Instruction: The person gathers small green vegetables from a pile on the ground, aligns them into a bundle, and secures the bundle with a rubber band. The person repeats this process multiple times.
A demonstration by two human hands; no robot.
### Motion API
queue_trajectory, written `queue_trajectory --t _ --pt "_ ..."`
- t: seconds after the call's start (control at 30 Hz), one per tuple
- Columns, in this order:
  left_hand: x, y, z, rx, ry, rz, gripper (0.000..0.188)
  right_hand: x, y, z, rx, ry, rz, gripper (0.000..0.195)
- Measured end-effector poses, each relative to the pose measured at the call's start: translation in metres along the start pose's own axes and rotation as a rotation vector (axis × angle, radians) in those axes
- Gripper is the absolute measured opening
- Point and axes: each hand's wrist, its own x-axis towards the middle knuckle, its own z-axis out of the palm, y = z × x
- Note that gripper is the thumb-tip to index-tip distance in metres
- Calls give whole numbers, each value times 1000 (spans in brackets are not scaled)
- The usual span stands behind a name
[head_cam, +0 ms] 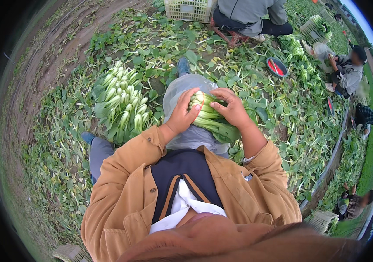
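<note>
A bunch of green leafy vegetables with pale stems, likely bok choy [209,114], lies across my lap on a clear plastic sheet [186,83]. An orange-red band runs around its stems near the root ends. My left hand [186,109] grips the bunch at the root end, its thumb on the band. Against the stems on the other side rests my right hand [230,106], thumb and fingers on the bunch. A heap of similar vegetables [121,98] lies on the ground to the left, stem ends up.
A plastic crate [189,9] stands ahead beside a seated person [252,16]. At the right are a bowl of red bands with a knife-like tool [276,67], another crate [315,29] and several people. Loose leaves and stems cover the soil.
</note>
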Motion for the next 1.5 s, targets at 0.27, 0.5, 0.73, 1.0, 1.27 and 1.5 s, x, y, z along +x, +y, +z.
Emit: queue_trajectory --t 0.27,0.5,0.73,1.0,1.27,1.5 --pt "3 -3 -3 125 -161 72 73 9 -13 -17 -671 -158 -377 26" --pt "3 -1 -6 142 -184 49 74 23 -6 -4 -608 -209 -330 27" --pt "6 8 -1 136 -143 -21 54 18 -15 -14 -294 -289 -35 82" --pt "17 12 -1 -55 -74 -189 55 14 21 4 -140 -432 102 135" --pt "-5 225 -82 -40 497 1546 35 -3 87 -47 716 -327 365 92" --pt "-18 230 -96 -56 349 1545 32 -109 73 -190 735 110 451 80"
